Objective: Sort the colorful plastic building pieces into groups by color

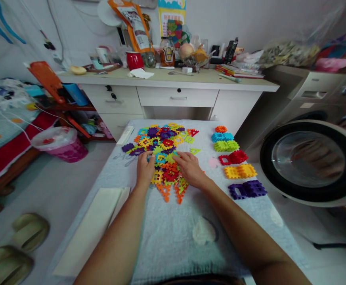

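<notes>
A pile of flat, toothed plastic building tiles (161, 146) in many colours lies on a light blue cloth (173, 229). My left hand (145, 169) rests on the near edge of the pile, its fingers curled down among the tiles. My right hand (190, 168) lies beside it, fingers stretched flat over the tiles toward a blue and green piece. To the right stand sorted rows: orange (220, 129), blue (222, 137), green (226, 146), red (234, 158), yellow (239, 171) and purple (247, 189). A single green triangle tile (195, 151) lies apart.
A white desk (173, 85) crowded with jars, a red mug and books stands behind the cloth. A washing machine (312, 162) with a round door is at the right. A pink bin (61, 143) and a bed are at the left, slippers (30, 229) on the floor.
</notes>
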Demonstrator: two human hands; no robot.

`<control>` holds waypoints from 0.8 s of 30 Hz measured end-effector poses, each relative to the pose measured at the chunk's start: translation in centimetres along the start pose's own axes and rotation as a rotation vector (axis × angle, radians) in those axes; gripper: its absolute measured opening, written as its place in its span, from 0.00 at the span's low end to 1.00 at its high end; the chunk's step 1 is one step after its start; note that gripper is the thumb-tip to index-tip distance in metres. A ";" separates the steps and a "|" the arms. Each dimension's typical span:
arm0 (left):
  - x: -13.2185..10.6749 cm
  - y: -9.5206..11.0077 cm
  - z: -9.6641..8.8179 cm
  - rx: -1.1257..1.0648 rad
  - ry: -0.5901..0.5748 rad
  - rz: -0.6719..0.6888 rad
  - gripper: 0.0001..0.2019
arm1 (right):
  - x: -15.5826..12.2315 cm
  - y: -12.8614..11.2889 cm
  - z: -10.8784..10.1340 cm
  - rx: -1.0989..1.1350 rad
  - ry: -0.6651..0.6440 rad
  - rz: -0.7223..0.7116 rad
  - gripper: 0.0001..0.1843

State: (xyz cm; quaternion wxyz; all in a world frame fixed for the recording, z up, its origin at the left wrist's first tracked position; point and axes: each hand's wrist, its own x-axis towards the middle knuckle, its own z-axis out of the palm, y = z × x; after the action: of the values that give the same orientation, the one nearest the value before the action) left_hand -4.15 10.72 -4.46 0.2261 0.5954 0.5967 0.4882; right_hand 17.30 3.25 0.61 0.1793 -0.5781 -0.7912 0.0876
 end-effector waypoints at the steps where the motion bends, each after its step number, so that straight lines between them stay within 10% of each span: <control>1: 0.0 0.0 0.0 0.007 -0.006 0.002 0.14 | 0.2 -0.2 0.1 -0.009 -0.007 -0.007 0.27; 15: -0.3 0.3 0.2 0.070 -0.044 0.044 0.14 | 0.5 2.1 -0.8 0.360 0.114 0.050 0.03; 24: -0.3 0.2 0.0 0.103 -0.079 0.081 0.14 | 0.7 5.2 -0.9 0.489 0.237 0.449 0.17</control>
State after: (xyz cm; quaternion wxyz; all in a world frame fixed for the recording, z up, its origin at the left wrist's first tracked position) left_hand -3.97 10.42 -4.38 0.1984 0.6488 0.5870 0.4418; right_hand 22.05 5.48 -0.27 0.3793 -0.6837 -0.5736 0.2443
